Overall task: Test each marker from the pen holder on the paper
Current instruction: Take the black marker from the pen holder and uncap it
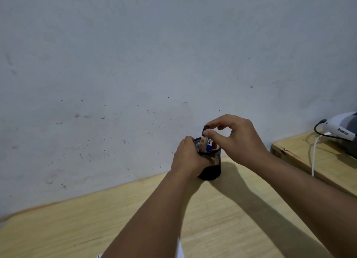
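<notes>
A black mesh pen holder [213, 168] stands on the wooden table near the wall. My left hand [188, 157] wraps around its left side. My right hand [233, 136] hovers over the rim, thumb and forefinger pinching the black cap of a white-bodied marker [203, 142] that sticks up out of the holder. Inside the holder sit a blue-capped marker [208, 148] and a red-capped marker [214, 146]. A sliver of white paper [180, 250] shows at the bottom edge, mostly hidden by my left forearm.
The wooden table [77, 225] meets a grey-white wall [154, 55]. At the right a second wooden surface [309, 155] holds a white and grey device [342, 130] with a black cable and a white cable [314, 157] hanging down.
</notes>
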